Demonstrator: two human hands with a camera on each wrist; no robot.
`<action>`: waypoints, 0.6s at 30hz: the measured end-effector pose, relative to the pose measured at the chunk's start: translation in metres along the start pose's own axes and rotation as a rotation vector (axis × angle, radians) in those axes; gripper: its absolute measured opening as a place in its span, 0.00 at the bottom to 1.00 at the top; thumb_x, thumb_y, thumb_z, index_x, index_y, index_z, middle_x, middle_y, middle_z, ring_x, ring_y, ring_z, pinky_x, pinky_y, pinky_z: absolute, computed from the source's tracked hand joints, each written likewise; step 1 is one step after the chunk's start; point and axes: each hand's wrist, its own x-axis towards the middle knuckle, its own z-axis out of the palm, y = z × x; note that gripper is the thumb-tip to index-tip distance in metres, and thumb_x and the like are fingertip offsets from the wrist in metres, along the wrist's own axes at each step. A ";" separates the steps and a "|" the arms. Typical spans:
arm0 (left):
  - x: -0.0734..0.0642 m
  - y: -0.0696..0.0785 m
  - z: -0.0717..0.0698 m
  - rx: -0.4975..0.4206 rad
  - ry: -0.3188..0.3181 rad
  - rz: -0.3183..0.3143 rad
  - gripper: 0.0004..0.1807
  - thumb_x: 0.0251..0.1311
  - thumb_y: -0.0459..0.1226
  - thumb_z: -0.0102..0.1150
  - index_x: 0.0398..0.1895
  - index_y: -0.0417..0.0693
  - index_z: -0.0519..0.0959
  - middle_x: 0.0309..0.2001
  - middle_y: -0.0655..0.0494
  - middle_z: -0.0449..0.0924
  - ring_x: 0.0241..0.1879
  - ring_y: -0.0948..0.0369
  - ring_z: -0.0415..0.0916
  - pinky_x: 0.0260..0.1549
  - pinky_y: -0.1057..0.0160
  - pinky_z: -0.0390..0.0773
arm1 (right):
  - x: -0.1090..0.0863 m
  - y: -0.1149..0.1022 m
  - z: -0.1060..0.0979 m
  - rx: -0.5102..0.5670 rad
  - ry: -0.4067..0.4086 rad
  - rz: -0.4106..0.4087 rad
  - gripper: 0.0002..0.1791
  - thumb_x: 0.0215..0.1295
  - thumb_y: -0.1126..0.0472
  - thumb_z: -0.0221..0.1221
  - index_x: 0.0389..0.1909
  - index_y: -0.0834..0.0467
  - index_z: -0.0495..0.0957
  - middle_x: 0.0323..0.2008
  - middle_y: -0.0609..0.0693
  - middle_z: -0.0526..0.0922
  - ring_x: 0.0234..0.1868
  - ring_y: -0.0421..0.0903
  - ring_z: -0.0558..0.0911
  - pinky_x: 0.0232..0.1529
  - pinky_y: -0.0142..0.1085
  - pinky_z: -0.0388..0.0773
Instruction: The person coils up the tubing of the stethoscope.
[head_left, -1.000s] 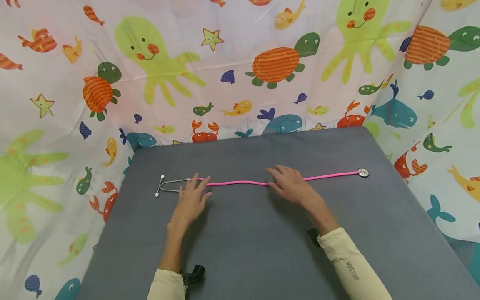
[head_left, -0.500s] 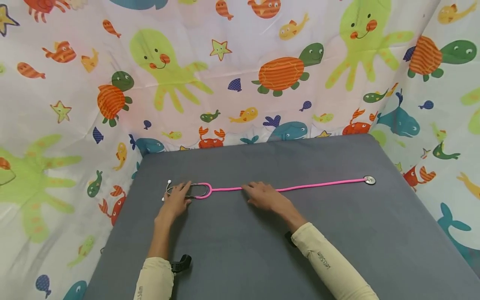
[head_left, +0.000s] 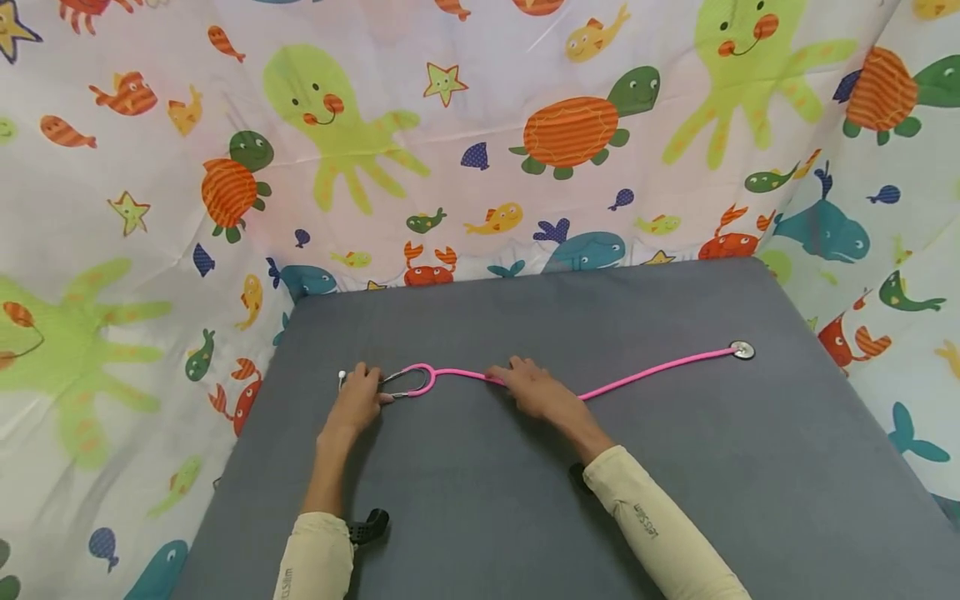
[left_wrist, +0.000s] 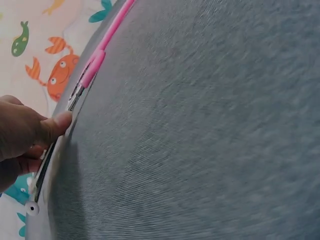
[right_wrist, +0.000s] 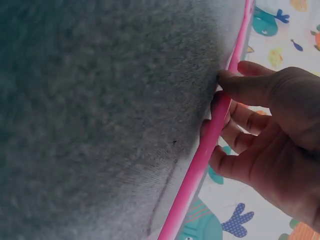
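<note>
A stethoscope with pink tubing (head_left: 660, 367) stretches across the grey table, its metal chest piece (head_left: 742, 350) at the right end. My left hand (head_left: 356, 403) pinches the metal ear tubes near the left end, thumb on the near side. One white ear tip (left_wrist: 32, 208) pokes out past that hand in the left wrist view. Further right, my right hand (head_left: 534, 389) grips the pink tube mid-length; its fingers (right_wrist: 240, 120) curl around the tube in the right wrist view. Between the hands lies the tube's Y-shaped fork (head_left: 431, 377). Part of the ear tubes is hidden behind the left hand.
The grey-covered table (head_left: 480, 500) spreads under both arms. A white curtain (head_left: 465, 183) printed with sea animals rises along its back and both sides. A black strap device (head_left: 369, 527) sits at the left wrist.
Both hands have moved left along the stethoscope and now hold it, the left at the ear tubes, the right at the tube. The tube now bends at the right hand.
</note>
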 end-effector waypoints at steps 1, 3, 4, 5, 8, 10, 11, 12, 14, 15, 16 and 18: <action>0.000 0.001 0.002 0.009 0.027 0.018 0.18 0.60 0.34 0.73 0.47 0.31 0.79 0.43 0.36 0.74 0.42 0.37 0.74 0.45 0.39 0.74 | -0.001 0.000 -0.001 0.001 0.021 -0.009 0.22 0.76 0.71 0.55 0.66 0.50 0.75 0.55 0.61 0.78 0.57 0.59 0.78 0.59 0.57 0.78; -0.001 0.002 0.005 0.035 0.062 0.035 0.17 0.59 0.35 0.73 0.44 0.32 0.78 0.43 0.36 0.74 0.44 0.37 0.72 0.48 0.38 0.72 | -0.003 -0.002 -0.004 0.010 0.049 -0.021 0.18 0.77 0.72 0.53 0.62 0.55 0.76 0.52 0.61 0.77 0.54 0.58 0.78 0.55 0.54 0.79; -0.003 0.004 0.006 0.041 0.072 0.029 0.17 0.59 0.35 0.73 0.44 0.33 0.78 0.44 0.36 0.74 0.46 0.37 0.71 0.51 0.37 0.71 | -0.004 -0.003 -0.005 0.006 0.061 -0.029 0.16 0.77 0.71 0.53 0.60 0.57 0.77 0.50 0.60 0.76 0.51 0.57 0.77 0.52 0.52 0.79; -0.006 0.005 0.007 0.046 0.081 0.027 0.17 0.60 0.35 0.72 0.44 0.33 0.78 0.44 0.36 0.75 0.46 0.37 0.72 0.54 0.36 0.70 | -0.006 -0.004 -0.007 0.003 0.075 -0.037 0.15 0.76 0.71 0.54 0.58 0.58 0.77 0.49 0.59 0.76 0.50 0.56 0.77 0.51 0.51 0.79; -0.010 0.013 0.007 0.057 0.097 0.027 0.17 0.62 0.35 0.70 0.46 0.34 0.75 0.43 0.36 0.80 0.48 0.35 0.77 0.59 0.34 0.69 | -0.010 -0.008 -0.016 -0.005 0.091 -0.018 0.15 0.75 0.70 0.57 0.58 0.58 0.80 0.48 0.57 0.76 0.48 0.53 0.76 0.47 0.47 0.78; -0.010 0.022 0.005 0.056 0.126 0.047 0.17 0.63 0.34 0.68 0.48 0.35 0.73 0.39 0.36 0.83 0.44 0.37 0.82 0.54 0.36 0.73 | -0.016 -0.009 -0.024 -0.011 0.107 -0.006 0.15 0.74 0.69 0.58 0.57 0.57 0.81 0.46 0.55 0.77 0.45 0.51 0.76 0.44 0.44 0.77; -0.009 0.027 0.004 0.058 0.144 0.063 0.17 0.64 0.33 0.68 0.48 0.35 0.73 0.37 0.36 0.85 0.41 0.37 0.84 0.50 0.38 0.75 | -0.019 -0.010 -0.028 -0.009 0.118 -0.004 0.14 0.73 0.69 0.59 0.56 0.57 0.82 0.45 0.54 0.77 0.43 0.50 0.76 0.42 0.42 0.77; -0.009 0.033 0.002 0.065 0.156 0.078 0.17 0.64 0.32 0.68 0.49 0.35 0.72 0.36 0.36 0.85 0.40 0.38 0.85 0.46 0.40 0.76 | -0.023 -0.010 -0.032 -0.012 0.129 -0.012 0.14 0.72 0.69 0.60 0.55 0.57 0.83 0.43 0.53 0.77 0.41 0.49 0.76 0.40 0.41 0.76; -0.009 0.047 -0.003 0.090 0.160 0.109 0.18 0.64 0.32 0.68 0.52 0.35 0.73 0.37 0.37 0.86 0.38 0.39 0.86 0.40 0.41 0.77 | -0.030 -0.011 -0.037 -0.016 0.154 -0.045 0.12 0.69 0.69 0.63 0.51 0.56 0.85 0.38 0.51 0.77 0.38 0.46 0.74 0.37 0.37 0.73; -0.009 0.054 -0.006 0.107 0.159 0.128 0.20 0.64 0.32 0.68 0.55 0.34 0.73 0.37 0.37 0.86 0.38 0.40 0.86 0.39 0.42 0.78 | -0.033 -0.012 -0.040 -0.022 0.165 -0.073 0.12 0.68 0.69 0.65 0.49 0.56 0.86 0.37 0.50 0.77 0.36 0.45 0.74 0.36 0.35 0.72; -0.009 0.061 -0.009 0.126 0.157 0.150 0.21 0.64 0.32 0.68 0.57 0.35 0.74 0.38 0.38 0.87 0.39 0.41 0.86 0.39 0.43 0.78 | -0.036 -0.013 -0.042 -0.022 0.171 -0.103 0.11 0.66 0.70 0.66 0.47 0.55 0.87 0.35 0.49 0.77 0.35 0.44 0.73 0.35 0.34 0.71; -0.011 0.074 -0.015 0.161 0.155 0.191 0.23 0.64 0.33 0.69 0.60 0.35 0.75 0.40 0.40 0.87 0.39 0.43 0.86 0.40 0.45 0.80 | -0.039 -0.015 -0.046 -0.028 0.170 -0.180 0.11 0.63 0.69 0.69 0.43 0.54 0.88 0.33 0.48 0.76 0.34 0.42 0.72 0.34 0.31 0.69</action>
